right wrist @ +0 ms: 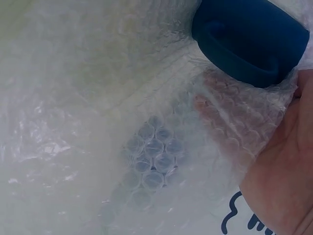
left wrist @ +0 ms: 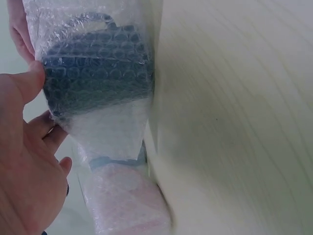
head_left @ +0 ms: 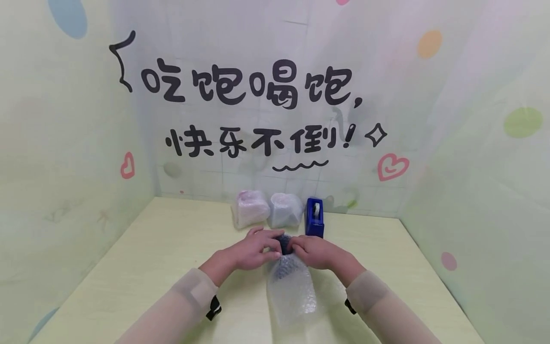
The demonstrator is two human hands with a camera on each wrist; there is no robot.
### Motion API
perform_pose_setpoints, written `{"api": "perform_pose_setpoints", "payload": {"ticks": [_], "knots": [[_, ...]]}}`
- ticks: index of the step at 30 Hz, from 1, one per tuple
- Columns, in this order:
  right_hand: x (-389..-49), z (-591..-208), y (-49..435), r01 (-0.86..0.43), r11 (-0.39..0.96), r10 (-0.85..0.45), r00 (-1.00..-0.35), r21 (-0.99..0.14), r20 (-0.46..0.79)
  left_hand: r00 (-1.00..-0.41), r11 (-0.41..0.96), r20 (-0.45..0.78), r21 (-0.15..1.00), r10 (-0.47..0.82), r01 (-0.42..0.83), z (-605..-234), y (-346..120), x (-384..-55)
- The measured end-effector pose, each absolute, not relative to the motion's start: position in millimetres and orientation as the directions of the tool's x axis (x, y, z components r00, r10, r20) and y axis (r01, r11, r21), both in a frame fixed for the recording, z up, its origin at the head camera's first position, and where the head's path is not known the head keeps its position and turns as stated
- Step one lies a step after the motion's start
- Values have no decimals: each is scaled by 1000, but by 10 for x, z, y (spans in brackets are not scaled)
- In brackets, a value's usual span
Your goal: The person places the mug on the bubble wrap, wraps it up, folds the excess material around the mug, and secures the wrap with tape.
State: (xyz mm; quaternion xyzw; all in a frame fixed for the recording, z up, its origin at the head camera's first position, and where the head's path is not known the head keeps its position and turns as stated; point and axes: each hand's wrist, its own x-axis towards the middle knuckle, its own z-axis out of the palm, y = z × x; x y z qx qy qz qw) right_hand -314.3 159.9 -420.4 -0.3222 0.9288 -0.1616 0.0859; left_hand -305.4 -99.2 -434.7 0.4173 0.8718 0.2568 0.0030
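A dark blue mug (right wrist: 252,44) with a handle lies partly covered by a sheet of bubble wrap (head_left: 292,298). In the left wrist view the bubbles cover the mug's dark side, while the right wrist view shows its handle side bare. My left hand (head_left: 253,251) holds the mug's left edge, thumb on one side and fingers below. From the right, my right hand (head_left: 315,251) grips the bubble wrap beside the mug, its fingers showing through the clear sheet. The sheet's loose end hangs toward me over the table.
Two bubble-wrapped bundles, one pinkish (head_left: 252,209) and one white (head_left: 285,210), stand at the back of the pale table (head_left: 172,258). Right of them is a blue tape dispenser (head_left: 315,220). A printed backdrop (head_left: 258,181) rises behind, with patterned walls on both sides.
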Motion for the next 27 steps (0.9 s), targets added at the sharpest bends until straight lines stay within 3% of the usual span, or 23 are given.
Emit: {"api": "perform_pose_setpoints", "payload": {"ticks": [6,11,13,16,20,27], "knots": [[-3063,-4184,1666,-601,727,-637,-771,-333,0,-666,574,205,369,717,731,-4331,-939,-3018],[-2817,-4107,1746,-655,694,-621,-754,-297,212,-680,581,196,388,707,715,-4358,-941,-3031],[-2686,-4066,1767,-721,634,-652,-693,-279,310,-683,580,198,397,703,711,-4368,-946,-3043],[-2472,-4054,1792,-837,511,-732,-543,-197,412,-686,575,206,410,697,708,-4379,-956,-3060],[-2207,-4184,1792,-920,388,-808,-366,-50,462,-683,566,227,414,694,713,-4395,-967,-3070],[-2045,-4506,1727,-900,381,-827,-229,212,514,-692,552,232,456,684,698,-4447,-988,-3055]]}}
